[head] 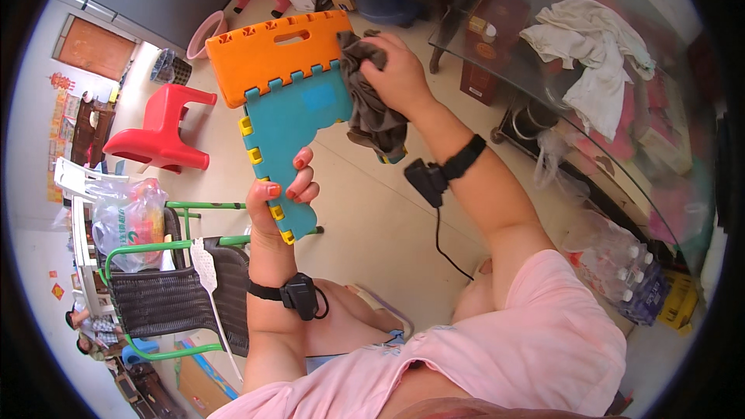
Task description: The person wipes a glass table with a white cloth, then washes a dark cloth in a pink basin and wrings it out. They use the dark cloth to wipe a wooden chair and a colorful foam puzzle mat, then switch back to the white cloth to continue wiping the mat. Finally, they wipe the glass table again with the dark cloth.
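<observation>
A plastic folding step stool [279,84] with an orange panel and teal legs is held up in front of me, above the tiled floor. My left hand [285,195] grips one teal leg near its yellow-hinged lower end, thumb on one side and fingers on the other. A crumpled grey-brown cloth [372,105] is in my right hand [398,75], pressed against the stool's right side. It hides most of the other leg, whose teal and yellow tip shows below. A slot-shaped handle hole pierces the orange panel.
To the left stand a red plastic stool [163,128] and a green-framed woven chair [169,302] with a white fly swatter [204,267] on it. At right, a glass-topped table [524,70] bears a white cloth [599,52]. Bottled drinks [623,267] stand below it.
</observation>
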Motion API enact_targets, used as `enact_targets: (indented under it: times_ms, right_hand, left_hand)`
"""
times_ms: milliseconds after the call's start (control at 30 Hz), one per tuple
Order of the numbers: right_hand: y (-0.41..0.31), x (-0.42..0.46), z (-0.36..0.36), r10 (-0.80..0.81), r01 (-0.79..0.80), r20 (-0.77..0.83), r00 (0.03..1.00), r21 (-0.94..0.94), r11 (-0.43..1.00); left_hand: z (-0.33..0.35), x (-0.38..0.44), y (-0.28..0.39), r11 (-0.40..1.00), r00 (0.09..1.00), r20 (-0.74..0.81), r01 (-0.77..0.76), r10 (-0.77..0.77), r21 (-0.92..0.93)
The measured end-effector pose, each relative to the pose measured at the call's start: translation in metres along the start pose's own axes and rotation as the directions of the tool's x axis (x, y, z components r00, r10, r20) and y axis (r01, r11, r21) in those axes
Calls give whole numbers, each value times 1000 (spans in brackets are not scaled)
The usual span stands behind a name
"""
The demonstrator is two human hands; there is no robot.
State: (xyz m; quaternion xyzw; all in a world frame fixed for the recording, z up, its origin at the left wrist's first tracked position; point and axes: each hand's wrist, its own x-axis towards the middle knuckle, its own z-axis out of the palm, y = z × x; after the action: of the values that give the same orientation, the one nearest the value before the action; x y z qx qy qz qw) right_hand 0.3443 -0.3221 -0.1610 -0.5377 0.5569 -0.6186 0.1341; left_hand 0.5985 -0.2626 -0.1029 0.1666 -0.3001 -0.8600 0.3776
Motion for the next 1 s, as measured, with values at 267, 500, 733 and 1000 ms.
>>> enact_targets:
  times_ms: [267,500,733,1000]
  right_hand:
    - [5,3,-33,301,-638,583,755,543,547]
    - [-43,13,-71,126,-417,593,796,384,824]
    - [-89,40,-66,-257,266,87,962,-118,957]
    - [-122,57,-116,-250,310,192,949,-427,850]
  left_hand:
    - [-22,-5,35,969,970,195,-101,146,-224]
    - [-42,-8,51,933,1000,-3,-28,31,359]
    - [-60,19,28,980,981,62,-188,183,72]
    - [-47,65,12,924,924,-65,-380,377,-50]
